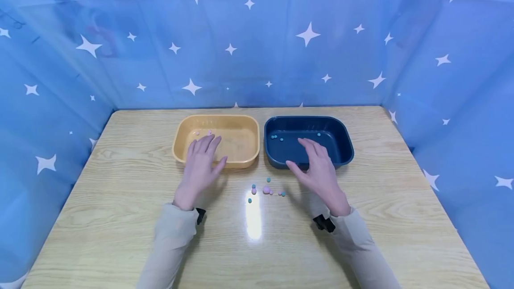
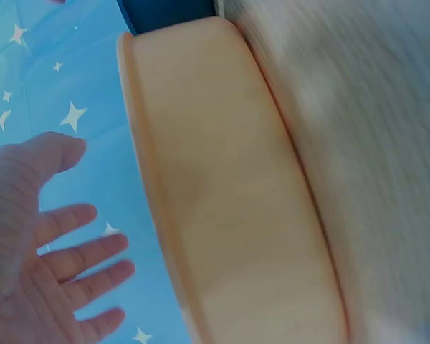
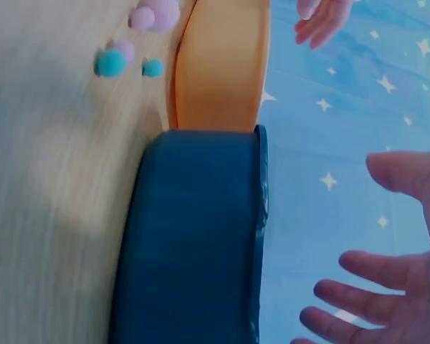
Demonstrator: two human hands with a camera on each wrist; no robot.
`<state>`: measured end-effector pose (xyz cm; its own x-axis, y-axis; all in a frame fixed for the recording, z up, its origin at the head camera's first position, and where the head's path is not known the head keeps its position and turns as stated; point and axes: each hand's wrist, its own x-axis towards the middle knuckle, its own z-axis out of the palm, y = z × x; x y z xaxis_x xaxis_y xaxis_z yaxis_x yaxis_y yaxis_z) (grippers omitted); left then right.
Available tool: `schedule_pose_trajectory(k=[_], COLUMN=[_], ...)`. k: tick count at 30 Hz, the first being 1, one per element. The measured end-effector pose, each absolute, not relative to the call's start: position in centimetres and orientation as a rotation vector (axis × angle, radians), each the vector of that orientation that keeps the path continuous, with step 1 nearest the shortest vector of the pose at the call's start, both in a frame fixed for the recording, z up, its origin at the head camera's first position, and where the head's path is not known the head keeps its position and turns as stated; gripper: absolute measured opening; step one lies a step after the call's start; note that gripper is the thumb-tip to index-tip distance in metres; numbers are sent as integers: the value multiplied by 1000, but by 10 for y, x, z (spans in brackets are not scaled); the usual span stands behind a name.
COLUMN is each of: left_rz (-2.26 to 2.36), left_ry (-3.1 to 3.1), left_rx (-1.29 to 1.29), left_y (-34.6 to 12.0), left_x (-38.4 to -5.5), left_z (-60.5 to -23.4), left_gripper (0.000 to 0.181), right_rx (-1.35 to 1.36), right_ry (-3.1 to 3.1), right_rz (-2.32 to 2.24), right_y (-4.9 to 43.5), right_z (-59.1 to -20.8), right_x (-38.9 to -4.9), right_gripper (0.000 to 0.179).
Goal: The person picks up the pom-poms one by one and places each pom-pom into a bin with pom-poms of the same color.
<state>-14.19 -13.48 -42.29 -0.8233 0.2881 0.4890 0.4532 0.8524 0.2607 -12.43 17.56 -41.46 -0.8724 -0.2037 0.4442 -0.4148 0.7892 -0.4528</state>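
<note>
My left hand is held over the near left part of a yellow-orange bin, fingers spread and holding nothing. Above the near edge of a dark blue bin hovers my right hand, its fingers loosely extended with nothing between them. Small pink balls lie in the yellow-orange bin, and several teal balls in the blue one. On the table between my hands are a larger purple ball, smaller pink balls and teal balls. The left hand hides part of its bin.
Both bins stand side by side toward the back of the wooden table. A blue curtain with white stars surrounds the back and sides. Light glares off the table in the middle.
</note>
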Motion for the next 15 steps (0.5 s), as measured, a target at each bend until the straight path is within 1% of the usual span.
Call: schedule_pose_trajectory(k=[5,15], left_rz=[-566,-577], left_ry=[-2500,-2463], left_rx=[-629,-655], left_y=[-146,-159], left_x=[-141,-139], left_z=[-428,-434], left_gripper=[45,36], right_rx=[492,553], right_ry=[-2575,-2553], right_rz=[860,958], right_y=[176,171], right_z=[-418,-420], right_x=[-117,-103], right_gripper=[58,37])
